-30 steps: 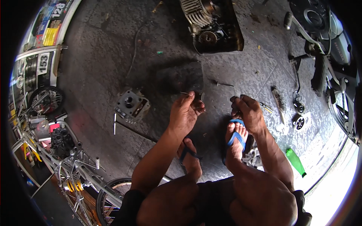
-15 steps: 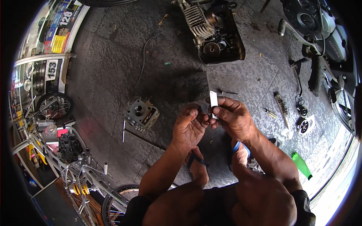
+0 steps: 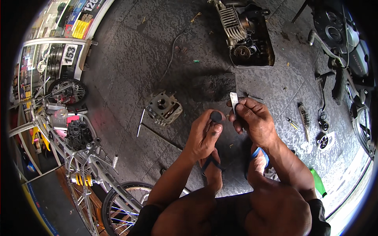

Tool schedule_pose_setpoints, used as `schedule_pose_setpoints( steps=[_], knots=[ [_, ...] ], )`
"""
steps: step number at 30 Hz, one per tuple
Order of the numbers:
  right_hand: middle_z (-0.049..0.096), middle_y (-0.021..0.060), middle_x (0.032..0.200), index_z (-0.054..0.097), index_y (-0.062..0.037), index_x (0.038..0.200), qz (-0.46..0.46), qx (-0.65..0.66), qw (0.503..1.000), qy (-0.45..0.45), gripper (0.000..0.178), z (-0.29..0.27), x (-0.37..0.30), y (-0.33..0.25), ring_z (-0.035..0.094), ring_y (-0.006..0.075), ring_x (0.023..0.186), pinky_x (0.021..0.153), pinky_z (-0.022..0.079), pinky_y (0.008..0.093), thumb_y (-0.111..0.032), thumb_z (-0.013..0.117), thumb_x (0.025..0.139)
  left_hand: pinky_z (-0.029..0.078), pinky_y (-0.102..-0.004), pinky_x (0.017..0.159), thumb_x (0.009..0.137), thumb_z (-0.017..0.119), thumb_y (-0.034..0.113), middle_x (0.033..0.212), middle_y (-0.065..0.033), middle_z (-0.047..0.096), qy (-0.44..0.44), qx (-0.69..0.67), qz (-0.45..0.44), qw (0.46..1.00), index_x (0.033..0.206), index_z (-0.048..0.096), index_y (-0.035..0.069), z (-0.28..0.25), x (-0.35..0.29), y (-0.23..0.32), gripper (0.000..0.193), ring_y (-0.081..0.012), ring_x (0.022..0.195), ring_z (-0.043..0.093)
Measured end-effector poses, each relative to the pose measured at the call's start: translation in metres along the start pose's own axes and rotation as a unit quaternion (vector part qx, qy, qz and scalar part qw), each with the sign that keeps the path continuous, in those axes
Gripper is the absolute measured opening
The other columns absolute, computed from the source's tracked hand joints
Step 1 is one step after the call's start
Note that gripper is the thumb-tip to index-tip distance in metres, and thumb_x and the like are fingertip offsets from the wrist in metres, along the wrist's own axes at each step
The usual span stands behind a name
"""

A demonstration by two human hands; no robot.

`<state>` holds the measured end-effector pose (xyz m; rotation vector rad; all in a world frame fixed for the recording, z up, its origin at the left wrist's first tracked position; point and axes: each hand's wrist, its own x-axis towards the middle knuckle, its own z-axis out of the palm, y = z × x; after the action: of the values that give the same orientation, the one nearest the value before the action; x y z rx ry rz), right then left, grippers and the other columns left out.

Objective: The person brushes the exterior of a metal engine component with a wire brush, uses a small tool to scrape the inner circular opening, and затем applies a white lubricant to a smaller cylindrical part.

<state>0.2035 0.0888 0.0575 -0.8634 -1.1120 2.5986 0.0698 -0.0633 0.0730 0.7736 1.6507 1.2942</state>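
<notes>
Grey floor (image 3: 122,67) covers most of the frame. At lower left we note a silver bike frame (image 3: 98,162), its parts partly exposed. In the upper right, an engine (image 3: 232,29) sits in a black tray (image 3: 267,58), open, its gear (image 3: 242,52) bare. Left of centre, a metal block (image 3: 165,108) lies on the floor, well apart from the engine; we judge dismantling done here, and see the pieces unjoined.

Near centre, the right hand (image 3: 256,120) pinches a white strip (image 3: 233,99) upright between thumb and curled fingers. Just beside it, the left hand (image 3: 204,133), thumb and fingers closed, grips a dark round piece (image 3: 216,116). Strip and round piece are apart; how much work on them remains, we cannot tell.
</notes>
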Motion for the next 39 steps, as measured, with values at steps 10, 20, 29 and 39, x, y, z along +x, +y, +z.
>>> schedule_pose_setpoints(
  steps=[10, 20, 29, 39],
  knots=[
    [0.058, -0.0003, 0.074, 0.067, 0.0004, 0.115, -0.063, -0.133, 0.989, 0.004, 0.025, 0.009, 0.008, -0.002, 0.051, 0.0071, 0.064, 0.058, 0.043, 0.0256, -0.018, 0.052, 0.107, 0.049, -0.0333, 0.073, 0.105, 0.053, 0.040, 0.097, -0.0114, 0.061, -0.037, 0.123, 0.160, 0.979, 0.116, 0.057, -0.001, -0.008, 0.027, -0.016, 0.043, -0.0215, 0.082, 0.060],
    [0.065, 0.0087, 0.076, 0.064, 0.0043, 0.124, -0.103, -0.144, 0.983, 0.055, 0.027, 0.021, 0.009, 0.021, 0.059, 0.0113, 0.069, 0.062, 0.049, 0.0291, -0.011, 0.053, 0.105, 0.051, -0.0414, 0.073, 0.106, 0.052, 0.031, 0.096, -0.0178, 0.061, 0.001, 0.185, 0.165, 0.969, 0.119, 0.055, -0.002, -0.001, 0.034, -0.029, 0.037, -0.0342, 0.082, 0.063],
    [0.071, 0.0197, 0.085, 0.064, 0.0046, 0.125, -0.125, -0.228, 0.964, 0.057, 0.027, 0.010, 0.011, 0.020, 0.068, 0.0165, 0.076, 0.068, 0.053, 0.0325, -0.007, 0.055, 0.102, 0.048, -0.0427, 0.067, 0.108, 0.046, 0.033, 0.086, -0.0191, 0.060, -0.070, 0.180, 0.126, 0.973, 0.115, 0.056, -0.003, -0.001, 0.044, -0.025, 0.037, -0.0356, 0.074, 0.062],
    [0.054, 0.0000, 0.072, 0.055, 0.0065, 0.136, -0.103, -0.114, 0.985, 0.075, 0.036, 0.007, 0.003, -0.005, 0.049, 0.0070, 0.063, 0.057, 0.042, 0.0243, -0.015, 0.049, 0.107, 0.045, -0.0352, 0.062, 0.104, 0.053, 0.044, 0.080, -0.0114, 0.058, -0.090, 0.104, 0.125, 0.982, 0.114, 0.058, -0.002, -0.004, 0.049, -0.018, 0.047, -0.0224, 0.066, 0.055]
  ],
)
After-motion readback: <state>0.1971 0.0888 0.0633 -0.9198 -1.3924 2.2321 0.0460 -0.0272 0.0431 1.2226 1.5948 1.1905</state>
